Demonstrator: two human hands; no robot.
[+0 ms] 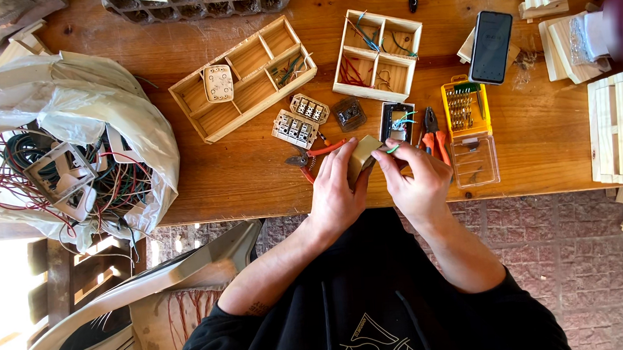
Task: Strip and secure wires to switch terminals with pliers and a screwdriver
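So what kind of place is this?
Probably a home workshop or hobby bench: a wooden table with sorting trays of wire bits, pliers, a yellow screwdriver bit set, and a bag of tangled wires.

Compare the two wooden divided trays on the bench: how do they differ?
The long tray is rectangular and lies at an angle; the square tray is shorter and sits nearly straight. The long tray holds a pale switch plate; the square tray holds loose coloured wires. Both are pale wood, untouched by either hand.
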